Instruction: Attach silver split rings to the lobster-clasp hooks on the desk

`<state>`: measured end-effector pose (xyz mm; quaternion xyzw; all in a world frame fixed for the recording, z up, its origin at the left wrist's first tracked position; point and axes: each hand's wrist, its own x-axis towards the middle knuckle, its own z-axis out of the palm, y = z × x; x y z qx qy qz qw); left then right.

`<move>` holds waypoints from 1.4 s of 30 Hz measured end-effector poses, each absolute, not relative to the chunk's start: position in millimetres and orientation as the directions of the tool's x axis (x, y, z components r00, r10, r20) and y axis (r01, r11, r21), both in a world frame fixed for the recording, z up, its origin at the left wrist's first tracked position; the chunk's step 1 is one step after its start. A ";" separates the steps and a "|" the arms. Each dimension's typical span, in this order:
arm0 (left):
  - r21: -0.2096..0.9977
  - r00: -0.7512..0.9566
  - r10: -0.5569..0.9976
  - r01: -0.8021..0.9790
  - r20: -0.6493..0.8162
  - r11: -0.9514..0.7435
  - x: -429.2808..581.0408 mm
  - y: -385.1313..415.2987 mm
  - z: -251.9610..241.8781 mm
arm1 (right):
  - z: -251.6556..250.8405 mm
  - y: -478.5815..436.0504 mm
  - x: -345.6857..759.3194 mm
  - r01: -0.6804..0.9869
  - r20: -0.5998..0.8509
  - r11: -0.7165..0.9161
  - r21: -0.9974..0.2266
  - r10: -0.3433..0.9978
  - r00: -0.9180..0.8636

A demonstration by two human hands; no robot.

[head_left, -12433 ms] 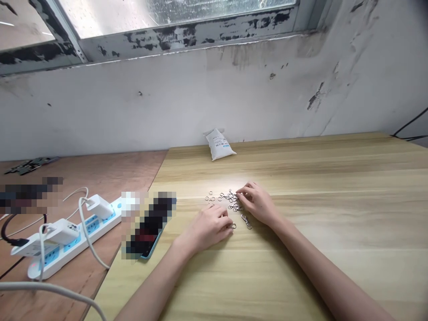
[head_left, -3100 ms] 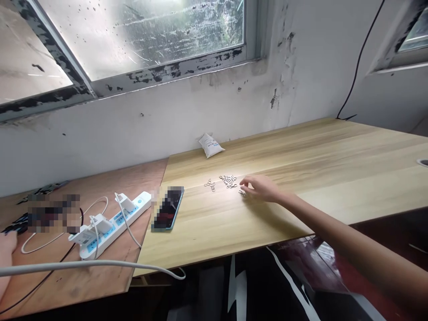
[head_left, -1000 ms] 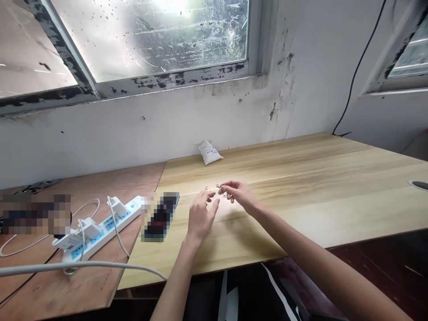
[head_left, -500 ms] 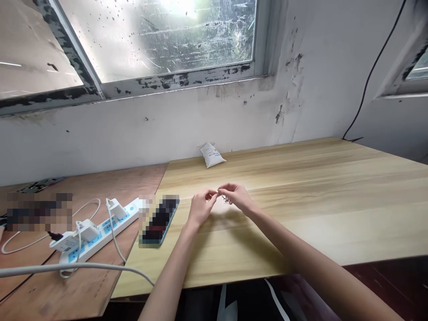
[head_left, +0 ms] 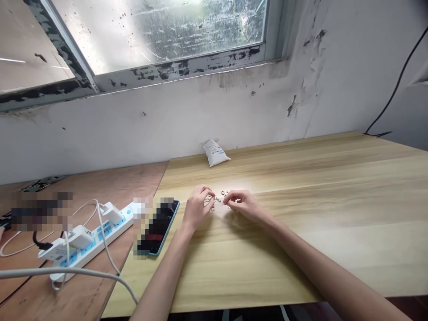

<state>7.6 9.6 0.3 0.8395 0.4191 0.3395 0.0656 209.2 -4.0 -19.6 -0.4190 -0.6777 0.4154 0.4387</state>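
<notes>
1. in the head view, your left hand [head_left: 198, 210] is over the tabletop [head_left: 301, 205], well in from its left edge. its thumb and finger are bent close together and pinch one end of a small metal clasp [head_left: 219, 200].
2. your right hand [head_left: 246, 206] is just beside it, palm turned in. its fingertips pinch the other end of the same clasp, so the clasp is between your two hands, about midway from the far edge to the near edge. it is too tiny to see how its parts fit.
3. some thin metal rings [head_left: 213, 208] are by your left fingers, partly hidden. more metal clasps [head_left: 224, 193] lie just past your right fingers, and your hand covers some.
4. a white packet [head_left: 217, 154] with print on it sits at the far edge, a bit right of the far left corner.
5. a phone [head_left: 163, 229] lies along the left edge, with part of its screen blurred out.
6. past the left edge, a brown board [head_left: 143, 178] holds a white power strip [head_left: 100, 234] with white plugs in it.
</notes>
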 end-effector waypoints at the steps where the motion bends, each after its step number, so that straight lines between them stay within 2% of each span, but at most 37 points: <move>1: 0.388 0.413 0.737 0.655 0.535 -0.648 7.3 8.4 -0.3 | -19.4 -6.2 209.5 0.226 0.264 0.332 -0.916 0.922 -0.284; 7: 0.353 0.397 0.699 0.652 0.595 -0.671 10.2 -5.5 -1.3 | -14.0 -15.1 204.8 0.244 0.251 0.339 -0.909 0.910 -0.331; 13: 0.384 0.382 0.695 0.625 0.609 -0.680 14.9 -16.1 5.2 | -20.0 -16.2 201.7 0.086 0.113 0.171 -0.982 0.880 -0.461; 16: 0.401 0.357 0.704 0.627 0.613 -0.667 14.6 -18.5 9.0 | -18.8 -19.0 203.6 0.115 0.171 0.248 -0.962 0.874 -0.456; 18: 0.411 0.328 0.718 0.644 0.614 -0.645 13.6 -18.9 10.4 | -16.8 -21.2 205.8 0.231 0.297 0.412 -0.882 0.864 -0.408; 21: 0.439 0.306 0.745 0.653 0.593 -0.617 12.4 -18.4 10.8 | -15.9 -23.3 208.1 0.462 0.514 0.635 -0.619 0.772 -0.373; 25: 0.569 0.323 0.796 0.567 0.512 -0.595 13.7 -18.7 9.6 | -19.3 -24.2 204.7 0.694 0.612 0.676 -0.247 0.664 -0.429; 27: 0.641 0.363 0.811 0.498 0.458 -0.584 14.9 -19.9 9.4 | -21.1 -25.0 200.7 0.740 0.608 0.653 -0.159 0.656 -0.448; 28: 0.665 0.385 0.813 0.470 0.437 -0.580 15.2 -20.6 9.5 | -21.6 -25.8 198.9 0.748 0.602 0.644 -0.161 0.665 -0.442; 30: 0.691 0.406 0.813 0.440 0.417 -0.574 15.2 -21.8 10.2 | -21.0 -27.9 196.7 0.719 0.572 0.638 -0.275 0.709 -0.411; 33: 0.705 0.400 0.819 0.430 0.411 -0.564 13.5 -22.1 11.8 | -14.9 -32.6 197.2 0.505 0.420 0.598 -0.622 0.799 -0.430; 36: 0.714 0.393 0.823 0.422 0.410 -0.558 11.9 -21.3 13.4 | -5.4 -37.2 198.7 0.258 0.241 0.396 -0.881 0.846 -0.475; 38: 0.727 0.388 0.827 0.411 0.406 -0.550 11.3 -21.0 14.6 | -0.6 -38.9 199.0 0.151 0.171 0.269 -0.951 0.867 -0.468; 42: 0.795 0.398 0.847 0.349 0.353 -0.496 9.9 -21.1 18.4 | 2.5 -38.7 200.2 0.048 0.095 0.135 -0.990 0.868 -0.487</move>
